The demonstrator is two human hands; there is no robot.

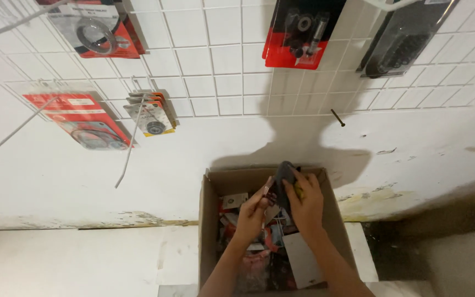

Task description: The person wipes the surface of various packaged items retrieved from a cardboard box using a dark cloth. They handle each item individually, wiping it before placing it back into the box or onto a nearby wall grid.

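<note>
A: Looking down from head height into an open cardboard box sitting on the floor against a white wall. What are the hands doing?

B: Both reaching into the box. Right hand gripping a dark grey packaged item, fingers wrapped over its top, lifting it up near the box's far wall. Left hand pinching the edge of a small flat packet just beside the dark item, fingers closed on it.

A: Touching each other?

B: Sitting very close, nearly side by side; impossible to tell whether actually touching.

A: What else is lying in the box?

B: A jumble of carded blister packs in red, black and white, filling most of the bottom, plus a white card lying near the right forearm.

A: And above the box?

B: A white wire grid panel hanging on the wall, carrying packaged spare parts on hooks. A red-backed pack holding a ring-shaped gasket hanging at the upper left. Another red pack tilting lower on the left. A small stack of bearing packs hanging beside it. A red and black pack hanging at top centre, and a dark pack tilting at the upper right. A bare dark hook sticking out low on the grid. A shadow of the person falling across the wall behind the box.
</note>
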